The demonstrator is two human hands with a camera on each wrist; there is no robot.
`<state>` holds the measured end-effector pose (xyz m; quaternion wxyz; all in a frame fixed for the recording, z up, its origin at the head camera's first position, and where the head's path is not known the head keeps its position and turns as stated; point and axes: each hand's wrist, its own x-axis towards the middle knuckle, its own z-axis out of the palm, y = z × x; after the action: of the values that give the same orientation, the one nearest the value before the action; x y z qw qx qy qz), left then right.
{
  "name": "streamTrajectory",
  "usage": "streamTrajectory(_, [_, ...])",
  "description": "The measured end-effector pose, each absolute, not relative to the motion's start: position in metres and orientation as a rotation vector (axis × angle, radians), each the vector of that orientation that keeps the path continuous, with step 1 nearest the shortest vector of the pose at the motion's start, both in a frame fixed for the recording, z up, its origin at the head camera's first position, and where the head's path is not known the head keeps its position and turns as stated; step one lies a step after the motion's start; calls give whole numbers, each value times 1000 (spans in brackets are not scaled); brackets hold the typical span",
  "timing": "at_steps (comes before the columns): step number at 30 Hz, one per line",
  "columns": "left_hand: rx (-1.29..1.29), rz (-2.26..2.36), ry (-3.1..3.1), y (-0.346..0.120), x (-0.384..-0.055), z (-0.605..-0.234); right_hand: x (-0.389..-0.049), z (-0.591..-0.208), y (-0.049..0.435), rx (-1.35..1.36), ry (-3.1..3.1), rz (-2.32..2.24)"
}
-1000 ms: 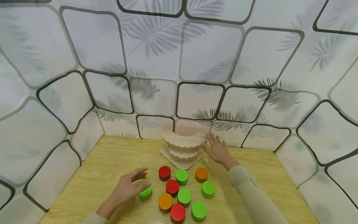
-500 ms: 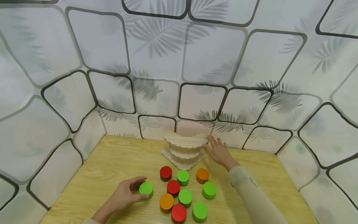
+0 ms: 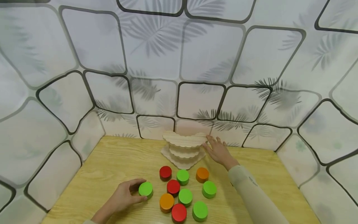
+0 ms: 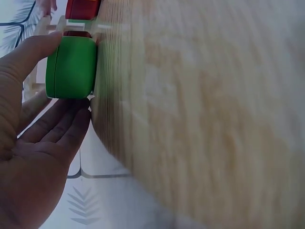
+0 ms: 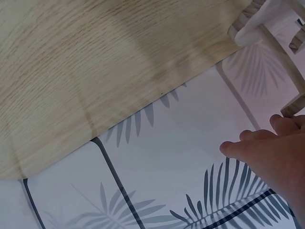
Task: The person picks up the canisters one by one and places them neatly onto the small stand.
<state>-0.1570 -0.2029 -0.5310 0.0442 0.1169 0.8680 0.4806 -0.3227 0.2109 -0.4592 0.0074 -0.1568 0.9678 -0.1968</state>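
My left hand holds a green round block between thumb and fingers at the left of the group. In the left wrist view the thumb lies on one side of this green block and the fingers curl under the other, close to the tabletop. A pale wooden tiered stand with scalloped edges stands at the back of the table. My right hand touches the right end of its top tier with straight fingers. In the right wrist view, the right fingers reach toward the stand's edge.
Several more round blocks lie on the wooden table: red, orange and green ones, grouped in front of the stand. A patterned curtain encloses the table behind and at both sides.
My left hand has come around the green block at the left and taken hold of it; one second ago its fingers hovered above it. The right hand stays at the stand.
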Motion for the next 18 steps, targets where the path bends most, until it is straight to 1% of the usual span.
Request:
streamTrajectory(11, [307,1524,2678,-202,-160,-532,-323,-461,210,-491,3058,-615])
streamTrajectory(18, [241,1572,2713,-192,-171,-525,-324,-461,210,-501,3060,-591])
